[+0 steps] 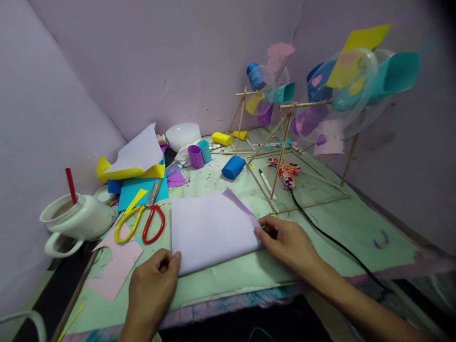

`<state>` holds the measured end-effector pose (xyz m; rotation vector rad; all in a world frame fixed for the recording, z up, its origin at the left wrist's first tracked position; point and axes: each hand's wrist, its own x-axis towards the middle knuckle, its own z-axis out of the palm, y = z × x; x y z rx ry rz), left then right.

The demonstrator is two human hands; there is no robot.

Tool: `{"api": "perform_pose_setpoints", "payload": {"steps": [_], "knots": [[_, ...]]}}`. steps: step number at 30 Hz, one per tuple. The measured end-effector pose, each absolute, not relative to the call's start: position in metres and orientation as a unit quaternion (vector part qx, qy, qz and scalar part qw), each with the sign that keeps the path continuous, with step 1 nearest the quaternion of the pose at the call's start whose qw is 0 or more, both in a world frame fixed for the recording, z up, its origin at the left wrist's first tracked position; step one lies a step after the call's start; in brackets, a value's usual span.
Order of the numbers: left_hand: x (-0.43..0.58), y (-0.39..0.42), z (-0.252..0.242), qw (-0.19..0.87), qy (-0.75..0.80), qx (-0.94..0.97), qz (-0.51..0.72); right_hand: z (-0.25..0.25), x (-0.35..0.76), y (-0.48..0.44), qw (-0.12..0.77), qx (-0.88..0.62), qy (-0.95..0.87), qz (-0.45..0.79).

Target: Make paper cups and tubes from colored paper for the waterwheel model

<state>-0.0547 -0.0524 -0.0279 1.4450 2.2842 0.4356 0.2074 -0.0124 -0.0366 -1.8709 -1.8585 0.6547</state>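
A sheet of white paper [213, 228] lies on the table in front of me, its far right corner curling up. My left hand [155, 285] pinches the paper's near left corner between thumb and fingers. At the right edge, my right hand [285, 240] grips the sheet the same way, thumb on top. Left of the paper rest scissors [153, 223] with one yellow and one red handle, blades pointing away. Pink paper scraps [119, 268] with cut-outs lie beside my left hand.
A white teapot-like pot [81, 218] holding a red stick stands left. Coloured sheets [142, 190] pile behind it. Two stick frames [281, 156] carry wheels [356, 85] with paper cups at the right. A blue paper tube [233, 167], a glue gun [286, 172] and its black cable [331, 242] lie nearby.
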Motion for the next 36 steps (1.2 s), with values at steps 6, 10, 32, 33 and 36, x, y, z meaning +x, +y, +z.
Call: {"api": "perform_pose_setpoints", "payload": {"steps": [6, 10, 32, 33, 36], "knots": [[-0.040, -0.053, -0.024, 0.117, 0.851, 0.507, 0.068, -0.040, 0.203, -0.017, 0.159, -0.678, -0.707, 0.125], [-0.033, -0.057, -0.027, 0.046, 0.846, 0.530, 0.038, -0.044, 0.202, -0.020, 0.148, -0.679, -0.710, 0.114], [-0.055, -0.031, -0.057, -0.065, 0.435, 0.894, 0.089, -0.037, 0.115, 0.016, 0.131, -0.317, -0.918, 0.198], [-0.056, -0.031, -0.059, -0.065, 0.436, 0.894, 0.084, -0.041, 0.118, 0.018, 0.130, -0.322, -0.918, 0.193], [-0.062, -0.033, -0.064, -0.062, 0.444, 0.890, 0.088, -0.047, 0.127, 0.024, 0.118, -0.338, -0.918, 0.171]]}}
